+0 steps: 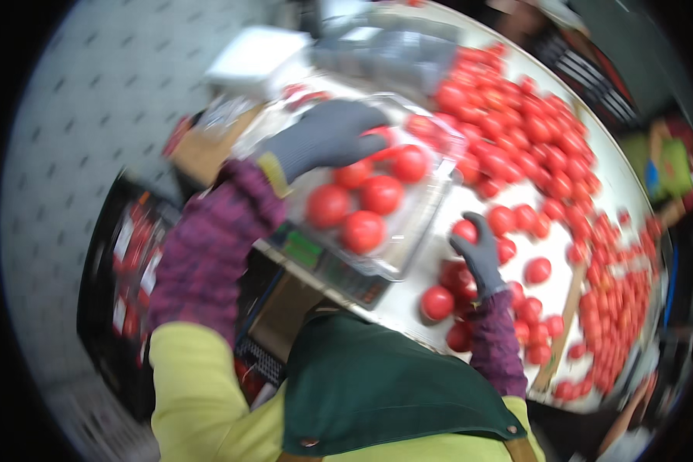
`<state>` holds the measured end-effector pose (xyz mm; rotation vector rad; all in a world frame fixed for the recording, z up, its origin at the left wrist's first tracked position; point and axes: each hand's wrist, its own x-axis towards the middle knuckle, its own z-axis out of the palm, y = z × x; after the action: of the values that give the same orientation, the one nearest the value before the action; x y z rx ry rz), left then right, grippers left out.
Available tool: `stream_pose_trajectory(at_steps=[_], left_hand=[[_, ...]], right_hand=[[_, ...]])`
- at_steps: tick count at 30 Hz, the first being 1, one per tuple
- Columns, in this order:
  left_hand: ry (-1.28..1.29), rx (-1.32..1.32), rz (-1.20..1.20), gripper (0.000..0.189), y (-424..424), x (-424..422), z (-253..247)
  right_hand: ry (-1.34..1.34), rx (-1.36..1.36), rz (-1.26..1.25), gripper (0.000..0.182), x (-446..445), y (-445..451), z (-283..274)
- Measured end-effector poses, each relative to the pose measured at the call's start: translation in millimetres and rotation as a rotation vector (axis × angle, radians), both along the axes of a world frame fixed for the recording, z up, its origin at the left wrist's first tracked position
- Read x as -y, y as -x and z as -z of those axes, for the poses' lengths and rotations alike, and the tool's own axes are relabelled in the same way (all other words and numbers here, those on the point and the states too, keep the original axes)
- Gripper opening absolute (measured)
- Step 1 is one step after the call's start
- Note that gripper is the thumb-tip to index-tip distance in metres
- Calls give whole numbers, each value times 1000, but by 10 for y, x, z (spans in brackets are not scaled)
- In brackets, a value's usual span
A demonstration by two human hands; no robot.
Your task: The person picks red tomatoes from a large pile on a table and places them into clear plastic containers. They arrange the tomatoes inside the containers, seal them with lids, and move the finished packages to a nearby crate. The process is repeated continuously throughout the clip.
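Observation:
A clear plastic clamshell box [407, 254] with several red tomatoes [364, 231] in it stands on a scale [349, 280] that has a green-lit patch. Over the box reaches my gloved left hand [329, 136], its thumb and fingers closed around a tomato [383, 137] near the far tomatoes. My gloved right hand [479, 254] grips a single tomato [465, 231] above the white table [459, 202], to the right of the box. Loose tomatoes [437, 303] lie close to that hand. Motion blurs part of the picture.
A large heap of tomatoes [514, 127] covers the table's far right. A wooden strip [563, 323] divides off smaller tomatoes [618, 312]. Stacked clear containers [387, 52] and a white box [257, 58] stand at the back. Left is a black crate [107, 260] of packed goods. Other people are at the right.

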<state>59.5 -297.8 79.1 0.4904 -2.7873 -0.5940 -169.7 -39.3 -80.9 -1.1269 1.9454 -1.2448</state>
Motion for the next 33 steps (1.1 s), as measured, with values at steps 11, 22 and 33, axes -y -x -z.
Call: stream_pose_trajectory(at_steps=[11, 22, 33], left_hand=[[301, 385, -25, 64, 751, -425, 433], [63, 107, 75, 46, 526, -145, 345], [140, 603, -45, 56, 704, -27, 159]], right_hand=[[-128, -335, -53, 45, -4, -120, -198], [-84, -879, 81, 62, 1017, 1111, -108], [-292, -474, -511, 41, 258, 698, -322]])
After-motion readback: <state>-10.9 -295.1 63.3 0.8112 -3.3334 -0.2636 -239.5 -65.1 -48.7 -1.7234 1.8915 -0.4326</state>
